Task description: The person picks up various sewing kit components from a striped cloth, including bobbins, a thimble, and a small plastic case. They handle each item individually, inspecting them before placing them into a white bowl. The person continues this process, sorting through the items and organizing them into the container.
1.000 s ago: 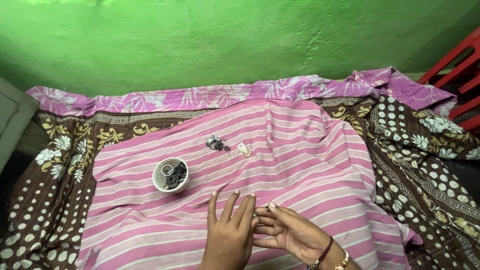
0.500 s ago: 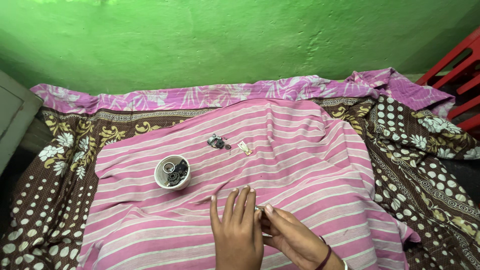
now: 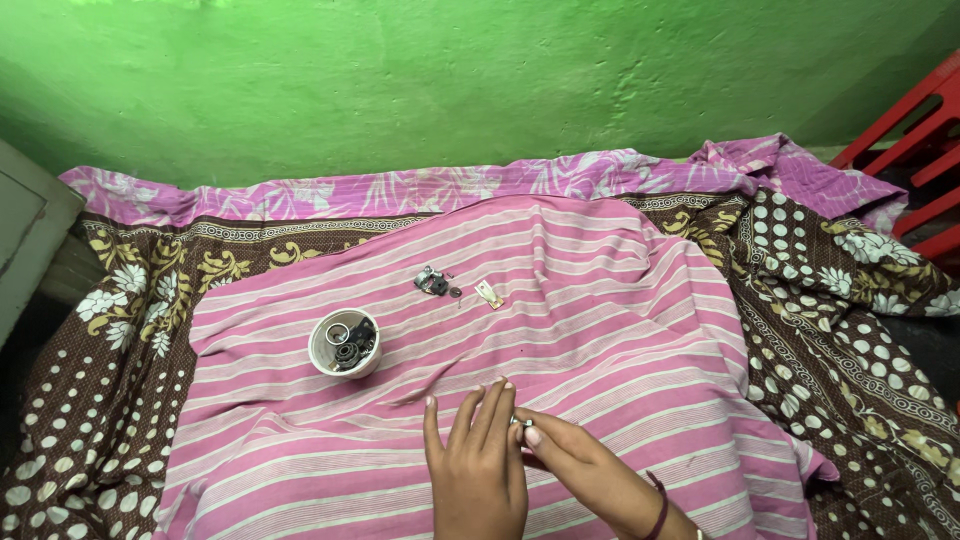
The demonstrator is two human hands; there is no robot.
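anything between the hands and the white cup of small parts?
Nothing: in the head view only bare pink striped cloth lies between the hands and the small white round cup of metal parts.
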